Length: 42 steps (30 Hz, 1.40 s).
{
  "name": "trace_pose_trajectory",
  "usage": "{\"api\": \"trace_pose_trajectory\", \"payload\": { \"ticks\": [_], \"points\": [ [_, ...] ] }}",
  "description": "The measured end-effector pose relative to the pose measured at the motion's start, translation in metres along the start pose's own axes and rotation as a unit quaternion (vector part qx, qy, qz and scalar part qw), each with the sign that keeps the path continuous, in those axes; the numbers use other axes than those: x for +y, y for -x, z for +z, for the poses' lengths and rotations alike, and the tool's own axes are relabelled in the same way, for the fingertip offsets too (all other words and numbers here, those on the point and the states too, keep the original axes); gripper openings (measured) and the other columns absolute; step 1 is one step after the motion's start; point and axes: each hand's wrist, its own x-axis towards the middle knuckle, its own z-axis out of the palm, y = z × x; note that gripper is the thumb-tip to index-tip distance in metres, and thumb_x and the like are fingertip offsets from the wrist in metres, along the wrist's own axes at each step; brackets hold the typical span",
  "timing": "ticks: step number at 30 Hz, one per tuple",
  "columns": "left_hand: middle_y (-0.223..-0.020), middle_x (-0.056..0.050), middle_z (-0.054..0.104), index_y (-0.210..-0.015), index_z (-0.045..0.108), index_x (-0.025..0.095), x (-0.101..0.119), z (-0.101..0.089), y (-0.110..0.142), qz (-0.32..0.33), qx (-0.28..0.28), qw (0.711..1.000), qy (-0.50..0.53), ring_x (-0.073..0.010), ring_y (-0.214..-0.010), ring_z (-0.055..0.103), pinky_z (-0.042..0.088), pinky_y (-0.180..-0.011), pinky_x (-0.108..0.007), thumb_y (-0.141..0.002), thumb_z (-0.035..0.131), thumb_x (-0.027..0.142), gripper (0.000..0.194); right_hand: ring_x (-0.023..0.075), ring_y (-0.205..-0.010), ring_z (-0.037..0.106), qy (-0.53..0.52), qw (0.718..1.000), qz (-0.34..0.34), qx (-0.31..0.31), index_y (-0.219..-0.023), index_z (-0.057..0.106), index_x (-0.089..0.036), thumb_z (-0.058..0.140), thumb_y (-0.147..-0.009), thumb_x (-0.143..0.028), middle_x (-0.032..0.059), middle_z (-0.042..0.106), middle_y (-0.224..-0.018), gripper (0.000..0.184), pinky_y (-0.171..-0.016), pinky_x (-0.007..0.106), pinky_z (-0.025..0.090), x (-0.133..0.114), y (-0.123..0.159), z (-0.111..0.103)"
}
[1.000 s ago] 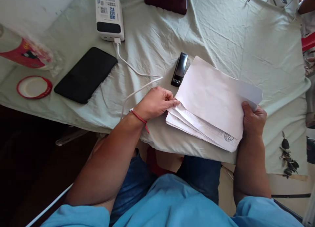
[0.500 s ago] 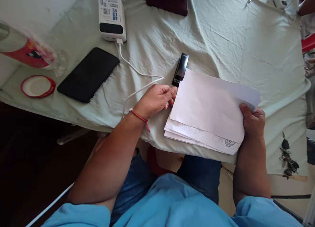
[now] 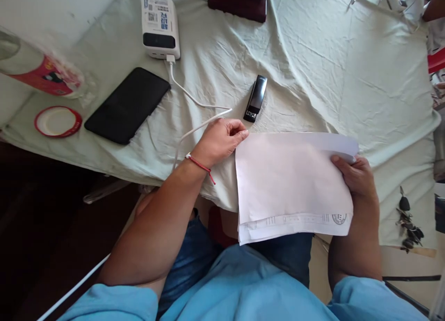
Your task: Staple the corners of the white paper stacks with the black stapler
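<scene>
Both my hands hold a stack of white paper sheets (image 3: 288, 177) over the table's front edge. My left hand (image 3: 224, 138) pinches the upper left corner between thumb and fingers. On the right side, my right hand (image 3: 358, 172) grips the stack with its thumb on top and the fingers hidden underneath. The top sheet is blank; below it, printed lines and a round stamp show on a lower sheet. A black stapler (image 3: 256, 98) lies just beyond the left corner of the papers, apart from my hands.
The table has a pale green cloth (image 3: 320, 70). To the left are a black tablet-like slab (image 3: 128, 105), a white power bank (image 3: 160, 26) with a cable (image 3: 194, 103), a red-rimmed ring (image 3: 58, 121) and a bottle (image 3: 45, 73). Keys (image 3: 409, 226) lie right; a maroon box (image 3: 237, 3) stands behind.
The paper stack has come toward my body and turned straighter, its sheets closer together. My left hand let go of the left edge and now pinches the upper left corner. The stapler stays put.
</scene>
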Motion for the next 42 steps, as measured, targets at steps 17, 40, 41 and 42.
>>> {"api": "trace_pose_trajectory", "payload": {
  "ticks": [17, 40, 41, 42],
  "points": [
    [-0.082, -0.002, 0.078, -0.088, 0.086, 0.017, 0.000, -0.009, -0.002, 0.083, -0.156, 0.977, -0.116, -0.0153, -0.078, 0.066, 0.047, -0.079, -0.029, -0.091, 0.072, 0.023, 0.016, 0.0221, -0.058, 0.076, 0.039, 0.995, 0.074, -0.062, -0.098, 0.086, -0.025, 0.104, -0.062, -0.061, 0.0056, 0.085, -0.081, 0.055, -0.049, 0.030, 0.064, 0.003, 0.002, -0.027],
    [-0.086, -0.002, 0.082, -0.088, 0.085, 0.021, 0.006, 0.004, -0.003, 0.089, -0.123, 0.974, -0.166, -0.0166, -0.080, 0.069, 0.046, -0.076, -0.029, -0.093, 0.072, 0.021, 0.014, 0.0201, -0.054, 0.071, -0.013, 0.998, 0.045, -0.042, -0.093, 0.084, -0.025, 0.106, -0.059, -0.055, 0.0011, 0.081, -0.074, 0.051, -0.047, 0.029, 0.057, 0.004, -0.004, -0.020],
    [-0.086, -0.002, 0.081, -0.091, 0.085, 0.021, 0.006, 0.004, -0.002, 0.086, -0.116, 0.975, -0.169, -0.0167, -0.080, 0.069, 0.047, -0.076, -0.029, -0.092, 0.074, 0.020, 0.012, 0.0202, -0.053, 0.071, -0.012, 0.998, 0.047, -0.035, -0.093, 0.084, -0.025, 0.106, -0.059, -0.055, 0.0008, 0.080, -0.073, 0.050, -0.047, 0.029, 0.057, 0.003, -0.003, -0.019],
    [-0.086, -0.002, 0.080, -0.096, 0.085, 0.020, 0.006, 0.004, -0.001, 0.081, -0.108, 0.976, -0.171, -0.0166, -0.080, 0.068, 0.047, -0.076, -0.029, -0.091, 0.075, 0.019, 0.012, 0.0201, -0.053, 0.070, -0.011, 0.998, 0.049, -0.031, -0.092, 0.084, -0.025, 0.106, -0.059, -0.054, 0.0008, 0.080, -0.072, 0.049, -0.047, 0.030, 0.057, 0.003, -0.002, -0.019]
  ]
}}
